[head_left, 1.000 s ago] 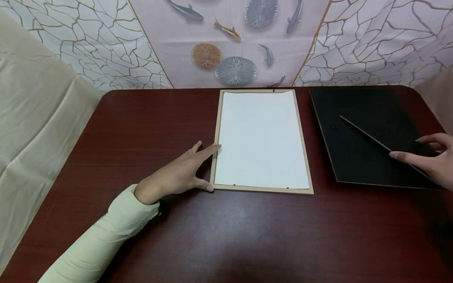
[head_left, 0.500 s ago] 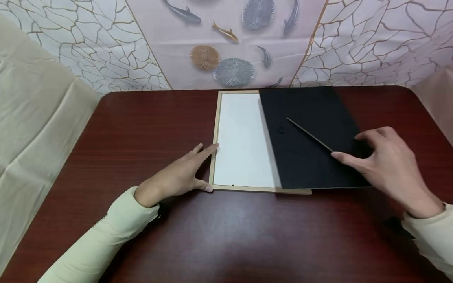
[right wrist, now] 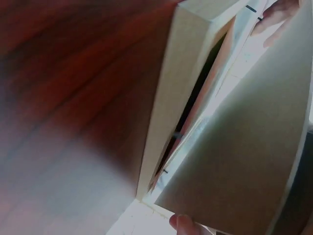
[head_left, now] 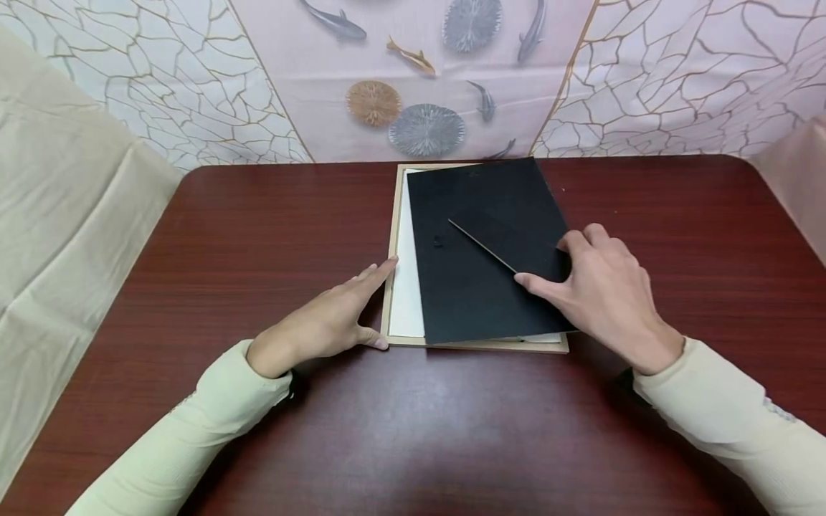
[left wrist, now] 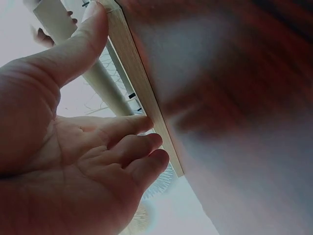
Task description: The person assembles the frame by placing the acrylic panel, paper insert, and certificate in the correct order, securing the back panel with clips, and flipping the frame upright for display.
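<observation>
A light wooden picture frame [head_left: 395,215] lies on the table with a white sheet [head_left: 405,301] inside. Against its left side rests my left hand [head_left: 323,322], the fingers extended and the thumb at the near corner; the left wrist view shows its bare palm [left wrist: 73,152]. My right hand [head_left: 609,294] grips the right edge of a black backing board [head_left: 477,308], its thumb by the fold-out stand [head_left: 503,236]. That board is askew over the frame, leaving a strip of white at the left. In the right wrist view its brown underside [right wrist: 234,137] is tilted up from the frame.
The dark red wooden table [head_left: 439,430] extends around the frame. A patterned cloth [head_left: 271,86] hangs behind the far table edge. Pale fabric [head_left: 64,215] covers the left side, and more fabric [head_left: 794,179] hangs at the right.
My right hand has carried the backing board leftward from the table's right side to over the frame, turning it slightly. My left hand has stayed at the frame's left edge.
</observation>
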`<state>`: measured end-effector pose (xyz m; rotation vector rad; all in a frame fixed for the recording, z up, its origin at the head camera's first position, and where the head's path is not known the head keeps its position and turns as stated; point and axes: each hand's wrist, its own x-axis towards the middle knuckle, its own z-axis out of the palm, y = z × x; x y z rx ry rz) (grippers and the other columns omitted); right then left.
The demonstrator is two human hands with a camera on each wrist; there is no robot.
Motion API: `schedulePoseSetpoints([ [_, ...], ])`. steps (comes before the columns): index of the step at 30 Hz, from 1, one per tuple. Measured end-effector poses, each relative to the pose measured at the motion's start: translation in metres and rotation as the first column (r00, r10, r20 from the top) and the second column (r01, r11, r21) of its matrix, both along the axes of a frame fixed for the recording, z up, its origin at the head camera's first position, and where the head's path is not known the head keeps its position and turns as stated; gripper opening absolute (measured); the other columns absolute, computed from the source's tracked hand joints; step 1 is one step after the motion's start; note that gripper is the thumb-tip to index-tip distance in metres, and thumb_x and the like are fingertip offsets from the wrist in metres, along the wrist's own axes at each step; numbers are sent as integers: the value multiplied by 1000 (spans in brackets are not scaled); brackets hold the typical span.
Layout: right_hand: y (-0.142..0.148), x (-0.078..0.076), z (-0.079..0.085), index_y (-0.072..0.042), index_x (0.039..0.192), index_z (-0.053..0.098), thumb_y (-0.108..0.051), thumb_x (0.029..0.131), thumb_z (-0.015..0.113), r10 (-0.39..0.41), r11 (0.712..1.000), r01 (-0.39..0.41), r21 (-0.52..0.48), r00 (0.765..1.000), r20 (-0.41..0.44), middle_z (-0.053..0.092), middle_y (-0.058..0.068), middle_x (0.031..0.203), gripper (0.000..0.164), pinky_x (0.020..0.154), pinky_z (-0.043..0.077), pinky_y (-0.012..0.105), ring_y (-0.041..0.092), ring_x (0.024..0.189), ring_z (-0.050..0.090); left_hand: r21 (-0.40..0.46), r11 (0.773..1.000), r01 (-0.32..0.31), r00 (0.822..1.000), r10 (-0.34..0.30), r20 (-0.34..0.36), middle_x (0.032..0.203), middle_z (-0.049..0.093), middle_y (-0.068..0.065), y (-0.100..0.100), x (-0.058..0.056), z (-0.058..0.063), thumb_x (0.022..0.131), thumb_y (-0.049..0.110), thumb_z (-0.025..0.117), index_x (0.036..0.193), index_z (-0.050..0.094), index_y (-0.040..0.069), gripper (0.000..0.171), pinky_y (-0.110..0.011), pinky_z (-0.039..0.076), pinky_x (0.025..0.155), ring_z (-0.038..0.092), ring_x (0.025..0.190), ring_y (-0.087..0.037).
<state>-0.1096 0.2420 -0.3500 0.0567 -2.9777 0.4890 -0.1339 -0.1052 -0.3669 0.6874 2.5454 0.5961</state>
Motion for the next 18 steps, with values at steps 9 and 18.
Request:
schedulePoseSetpoints([
  [9,-22,-5,-6,7,106,63,-57,86,77,9,1000,-9,10,1000,-3,53,21,99,69,60,51,64,43,81,55,7,1000,22,1000,-22,-18,175,22,-9,1,-1,-1,81,31,91,170,14,19,118,-56,24,129,21,162,-33],
  [18,-31,-4,-9,9,95,58,-56,88,74,15,998,-13,61,1000,-20,49,22,93,68,54,51,61,42,75,51,-5,1000,13,1000,-14,-24,174,23,-14,1,-2,-1,80,30,91,170,16,20,118,-58,26,128,20,162,-33],
])
